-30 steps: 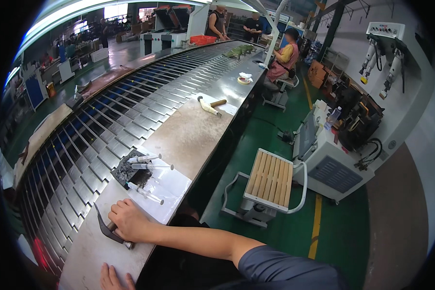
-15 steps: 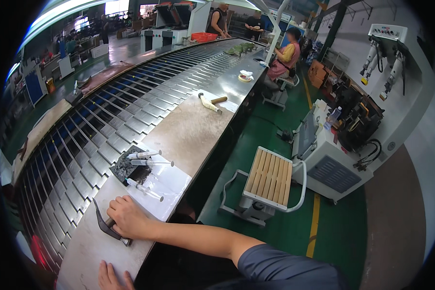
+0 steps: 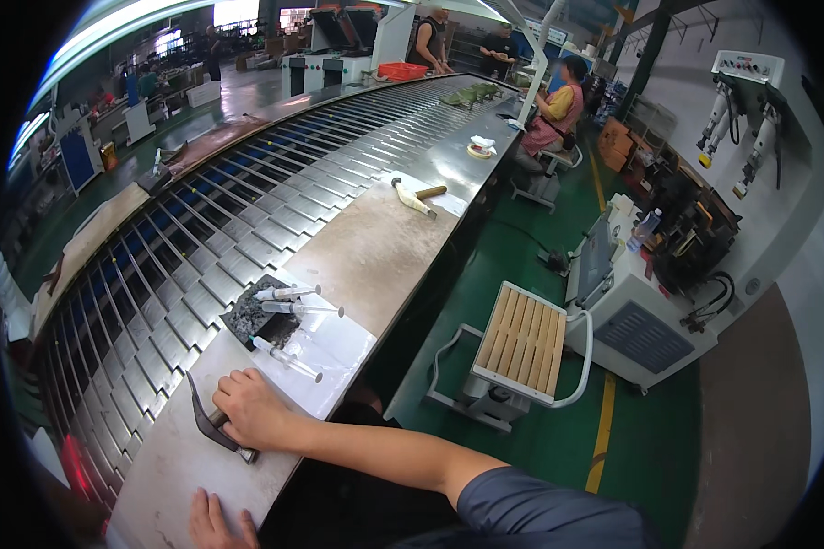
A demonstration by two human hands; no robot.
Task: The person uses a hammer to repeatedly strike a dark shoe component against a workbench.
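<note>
A dark curved tool (image 3: 212, 419) lies on the grey bench (image 3: 169, 462), near its front edge. The right hand (image 3: 250, 409) rests on the tool, fingers curled over it. The left hand (image 3: 218, 523) lies flat at six o'clock from it, fingers spread. At one o'clock from the tool sit three clear syringes (image 3: 288, 325), and a hammer (image 3: 413, 196) lies farther up the bench.
</note>
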